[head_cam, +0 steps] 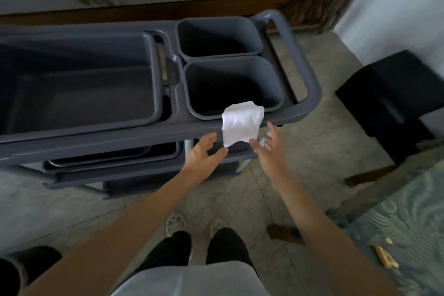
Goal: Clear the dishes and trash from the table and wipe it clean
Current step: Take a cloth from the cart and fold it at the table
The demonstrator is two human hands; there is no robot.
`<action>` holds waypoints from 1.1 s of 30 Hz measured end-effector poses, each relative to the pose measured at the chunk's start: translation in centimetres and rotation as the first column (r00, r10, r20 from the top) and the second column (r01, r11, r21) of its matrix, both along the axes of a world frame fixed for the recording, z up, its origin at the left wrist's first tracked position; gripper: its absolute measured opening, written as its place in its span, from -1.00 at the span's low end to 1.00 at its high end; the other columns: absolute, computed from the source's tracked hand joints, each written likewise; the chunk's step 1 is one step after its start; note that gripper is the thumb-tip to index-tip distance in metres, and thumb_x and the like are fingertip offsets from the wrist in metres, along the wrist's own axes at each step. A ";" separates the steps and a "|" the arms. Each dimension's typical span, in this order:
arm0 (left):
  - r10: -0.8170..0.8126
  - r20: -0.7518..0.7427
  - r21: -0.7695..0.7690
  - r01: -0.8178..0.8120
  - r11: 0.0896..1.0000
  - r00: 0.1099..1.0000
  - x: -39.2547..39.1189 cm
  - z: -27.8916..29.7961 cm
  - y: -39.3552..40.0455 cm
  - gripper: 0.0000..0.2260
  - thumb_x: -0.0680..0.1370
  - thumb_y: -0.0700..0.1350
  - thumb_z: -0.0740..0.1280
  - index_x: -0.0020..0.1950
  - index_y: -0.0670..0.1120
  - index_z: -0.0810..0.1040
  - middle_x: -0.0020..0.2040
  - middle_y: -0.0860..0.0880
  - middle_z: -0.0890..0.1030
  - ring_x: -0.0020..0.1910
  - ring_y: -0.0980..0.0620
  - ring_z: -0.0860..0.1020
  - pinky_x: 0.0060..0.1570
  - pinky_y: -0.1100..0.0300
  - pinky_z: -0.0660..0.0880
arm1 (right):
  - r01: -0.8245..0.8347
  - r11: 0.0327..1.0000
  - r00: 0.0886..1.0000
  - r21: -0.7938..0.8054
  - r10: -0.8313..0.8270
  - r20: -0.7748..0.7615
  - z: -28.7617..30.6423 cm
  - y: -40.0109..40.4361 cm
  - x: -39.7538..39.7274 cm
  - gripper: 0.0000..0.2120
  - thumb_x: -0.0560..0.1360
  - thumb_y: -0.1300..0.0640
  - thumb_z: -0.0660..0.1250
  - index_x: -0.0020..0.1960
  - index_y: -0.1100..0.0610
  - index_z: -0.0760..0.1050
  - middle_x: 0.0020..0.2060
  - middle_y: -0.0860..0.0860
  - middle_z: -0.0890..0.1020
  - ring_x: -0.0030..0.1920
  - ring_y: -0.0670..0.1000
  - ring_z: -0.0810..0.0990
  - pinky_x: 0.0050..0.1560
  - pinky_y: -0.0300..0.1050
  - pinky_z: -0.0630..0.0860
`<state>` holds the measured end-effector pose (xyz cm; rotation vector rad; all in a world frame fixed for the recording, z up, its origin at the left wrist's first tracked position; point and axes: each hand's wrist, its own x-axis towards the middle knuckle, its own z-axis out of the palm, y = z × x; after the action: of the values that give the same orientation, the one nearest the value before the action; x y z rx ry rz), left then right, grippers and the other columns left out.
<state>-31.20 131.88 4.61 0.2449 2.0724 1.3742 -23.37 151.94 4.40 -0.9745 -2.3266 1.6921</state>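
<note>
While both hands hang released beside it, left hand [204, 151] and right hand [269, 149], a white cloth [241, 124] drapes over the near rim of the cart [144, 133], seemingly parked within reach for wiping the table.

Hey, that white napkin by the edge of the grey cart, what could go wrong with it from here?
1. The white napkin overlaps the cart rim, mostly outside the near small bin; it may end up on the floor.
2. Neither the left hand nor the right hand grips it; both are open, so a catch looks unlikely.
</note>
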 end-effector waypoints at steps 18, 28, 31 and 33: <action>0.537 0.027 0.180 -0.532 0.827 0.843 0.8 6.4 5.3 -0.87 0.54 -0.08 0.49 0.05 -0.07 0.66 -0.06 -0.03 0.72 -0.05 0.02 0.70 0.01 0.09 0.66 | -0.225 0.953 0.965 -0.203 0.189 -0.184 6.3 3.6 -3.9 -0.37 0.52 0.08 0.53 0.49 -0.14 0.33 -0.01 0.02 0.74 0.01 -0.04 0.73 0.05 -0.05 0.66; 0.801 -0.059 0.303 -0.754 0.582 0.595 4.1 11.8 -2.7 -0.85 0.52 -0.10 0.52 0.01 -0.14 0.67 -0.18 -0.05 0.67 -0.25 0.12 0.59 -0.23 0.22 0.53 | -0.617 0.778 0.766 -0.118 0.559 -0.319 13.1 -4.3 -6.5 -0.58 0.56 0.16 0.48 0.35 -0.08 0.47 -0.05 -0.03 0.71 -0.07 -0.21 0.69 -0.11 -0.35 0.57; 0.882 -0.074 0.322 -0.826 0.462 0.465 7.4 12.9 -6.7 -0.83 0.52 -0.10 0.52 0.03 -0.16 0.67 -0.15 -0.15 0.68 -0.22 0.08 0.59 -0.19 0.16 0.53 | -0.744 0.663 0.645 -0.081 0.682 -0.345 14.0 -9.0 -6.4 -0.71 0.56 0.15 0.49 0.23 -0.07 0.56 -0.10 -0.12 0.72 -0.06 -0.19 0.70 -0.14 -0.31 0.57; 0.930 -0.086 0.338 -0.867 0.365 0.358 10.4 13.3 -9.7 -0.83 0.53 -0.16 0.51 0.03 -0.22 0.65 -0.19 -0.14 0.67 -0.24 0.08 0.58 -0.20 0.15 0.53 | -0.821 0.568 0.546 -0.047 0.760 -0.351 14.4 -12.4 -5.4 -0.80 0.56 0.16 0.48 0.15 -0.03 0.61 -0.12 -0.12 0.72 -0.09 -0.19 0.69 -0.15 -0.30 0.56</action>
<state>-20.84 122.23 17.93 -0.8721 2.3361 2.3597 -28.77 139.49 18.82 0.4907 -2.5600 2.1770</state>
